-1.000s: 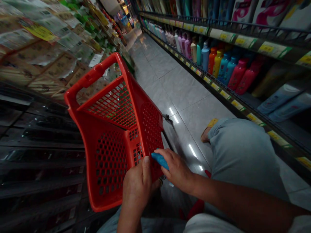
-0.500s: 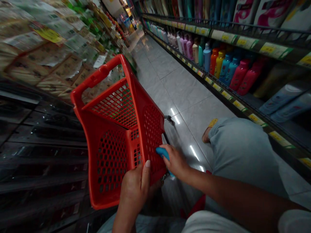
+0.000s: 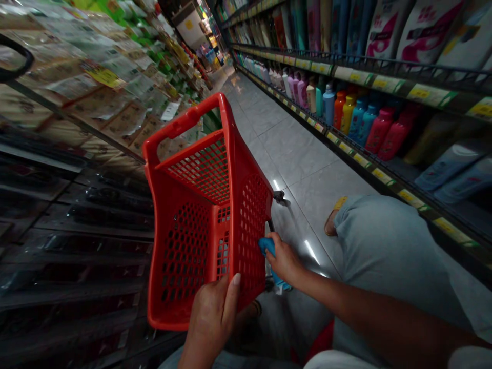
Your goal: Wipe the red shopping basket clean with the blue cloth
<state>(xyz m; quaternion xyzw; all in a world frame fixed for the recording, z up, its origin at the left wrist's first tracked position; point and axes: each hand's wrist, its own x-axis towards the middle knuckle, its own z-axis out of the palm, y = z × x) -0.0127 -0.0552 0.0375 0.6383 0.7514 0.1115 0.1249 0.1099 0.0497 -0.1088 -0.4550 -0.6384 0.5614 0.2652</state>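
A red plastic shopping basket on a wheeled frame stands tilted in front of me, with nothing lying in the part I can see. My left hand is closed over its near rim, thumb along the outer side. In my right hand a blue cloth is bunched and pressed to the outside of the perforated side wall; its loose end hangs below my fingers. The cart's caster shows beyond the wall, above the floor. Some of the frame is hidden behind the basket.
Shelves of colourful bottles run along the right, with price tags on the shelf edges. Stacked packaged goods and dark wrapped packs line the left. Grey floor tiles stretch down the aisle. My bent knee is at the right.
The basket appears further right and slightly lower in view, partly because the camera has shifted. My right hand has moved slightly right and down with the cloth; my left hand keeps its grip.
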